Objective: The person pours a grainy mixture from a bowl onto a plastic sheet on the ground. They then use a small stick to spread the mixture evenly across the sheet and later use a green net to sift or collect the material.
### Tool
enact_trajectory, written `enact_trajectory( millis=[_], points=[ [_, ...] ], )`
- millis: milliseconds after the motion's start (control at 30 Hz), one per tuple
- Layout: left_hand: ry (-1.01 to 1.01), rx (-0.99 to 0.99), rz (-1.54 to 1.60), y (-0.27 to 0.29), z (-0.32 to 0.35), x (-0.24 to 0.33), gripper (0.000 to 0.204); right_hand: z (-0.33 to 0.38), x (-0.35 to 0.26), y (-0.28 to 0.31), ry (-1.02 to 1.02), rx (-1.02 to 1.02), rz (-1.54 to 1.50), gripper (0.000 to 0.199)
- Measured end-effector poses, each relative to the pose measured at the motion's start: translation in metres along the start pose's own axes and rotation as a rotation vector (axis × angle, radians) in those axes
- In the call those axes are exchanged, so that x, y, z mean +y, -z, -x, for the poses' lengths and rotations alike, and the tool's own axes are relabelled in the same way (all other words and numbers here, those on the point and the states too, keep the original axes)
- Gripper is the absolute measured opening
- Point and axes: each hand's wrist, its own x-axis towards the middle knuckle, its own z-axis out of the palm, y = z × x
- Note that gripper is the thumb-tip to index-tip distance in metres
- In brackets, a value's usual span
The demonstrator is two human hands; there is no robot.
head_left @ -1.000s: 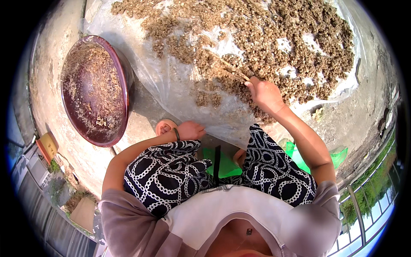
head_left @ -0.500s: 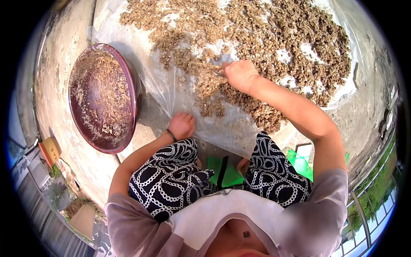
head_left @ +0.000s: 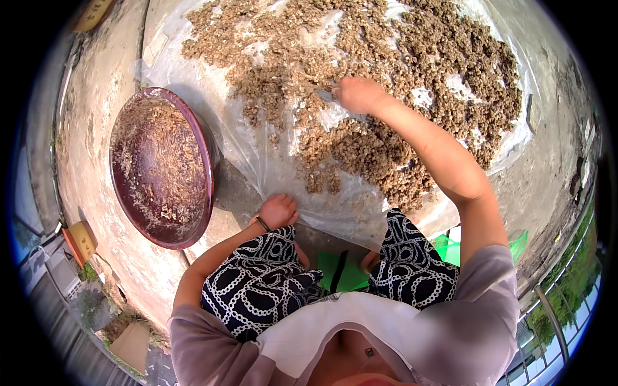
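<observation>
A brown crumbly mash of grain-like bits [head_left: 380, 141] lies spread over a clear plastic sheet [head_left: 248, 138] on the ground. Over the middle of it my right hand [head_left: 360, 94] is closed round a small grey flat tool [head_left: 324, 95], whose tip points left into the mash. Its exact kind is hidden by my fingers. At the sheet's near left edge, beside my knee, my left hand [head_left: 278, 211] has its fingers curled on the plastic, which creases away from it.
To the left a large maroon basin [head_left: 207, 193] stands tilted toward me, its inside smeared with mash residue. An orange-yellow pot [head_left: 82, 241] sits farther left. Green material [head_left: 353, 273] shows between my legs. A metal railing [head_left: 552, 321] runs at the lower right.
My right hand has moved slightly up with the tool, and mash beneath it has shifted, baring some sheet. My left hand keeps its place on the sheet edge. The whole view has shifted slightly.
</observation>
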Motion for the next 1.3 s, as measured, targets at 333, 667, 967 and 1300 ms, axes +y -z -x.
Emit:
enact_trajectory(
  millis=[333,667,967,1300],
  points=[
    [0.026,-0.019,0.016,0.005,0.012,0.011,0.032,-0.049,0.112,0.044,-0.402,0.455,-0.243,0.043],
    [-0.591,-0.186,0.136,-0.035,-0.026,0.075,0.063,0.152,0.096,-0.081,-0.228,0.317,-0.194,0.037],
    [-0.621,0.014,0.193,-0.017,-0.119,0.053,0.037,0.251,0.093,-0.146,-0.299,0.185,-0.271,0.032],
    [-0.136,0.352,0.37,0.039,-0.149,0.045,0.021,0.217,0.1,-0.138,-0.199,0.225,-0.282,0.036]
  ],
)
